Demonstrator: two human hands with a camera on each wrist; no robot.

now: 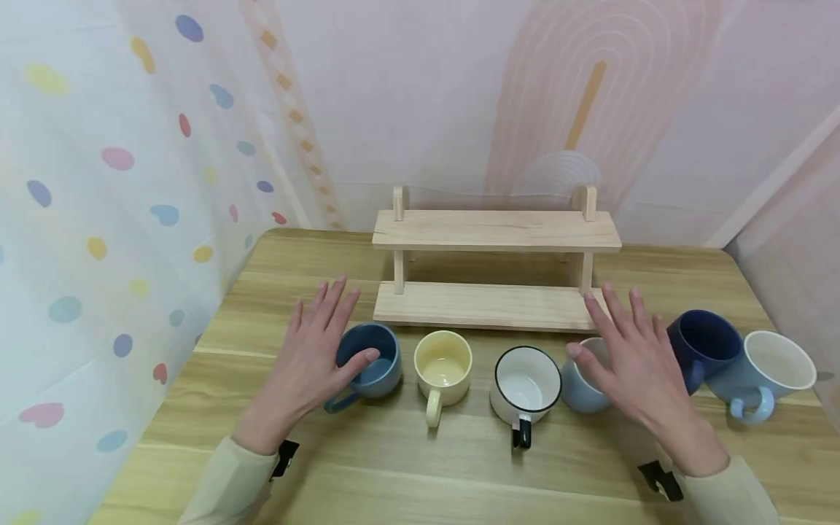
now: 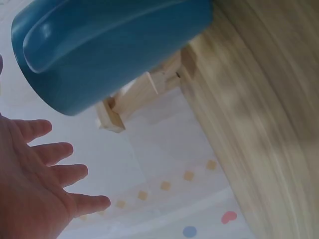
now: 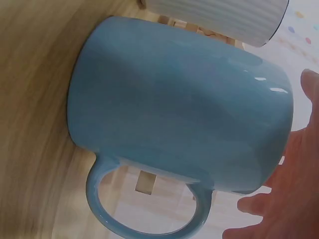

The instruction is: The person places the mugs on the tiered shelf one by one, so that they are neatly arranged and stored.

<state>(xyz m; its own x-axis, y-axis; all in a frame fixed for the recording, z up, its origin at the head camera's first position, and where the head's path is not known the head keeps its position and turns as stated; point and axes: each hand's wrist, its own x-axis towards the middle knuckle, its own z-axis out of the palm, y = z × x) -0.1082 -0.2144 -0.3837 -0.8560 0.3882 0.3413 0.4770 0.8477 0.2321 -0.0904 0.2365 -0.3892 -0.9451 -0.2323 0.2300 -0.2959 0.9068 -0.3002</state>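
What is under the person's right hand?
In the head view, a light blue mug shows partly beneath the right hand, which covers its right side and handle; the right wrist view shows that handle. From above, the tabletop under the palm is hidden.

- You face a wood-grain table (image 1: 459, 474) with rounded far corners.
- Behind the table, you see a pale cloth backdrop (image 1: 407, 95) with a pink arch (image 1: 525, 109).
- Left of the table, you have white cloth (image 1: 72, 240) with coloured spots (image 1: 118, 158).
- Right of the table: a pinkish panel (image 1: 803, 219).
- Soft light covers the table.
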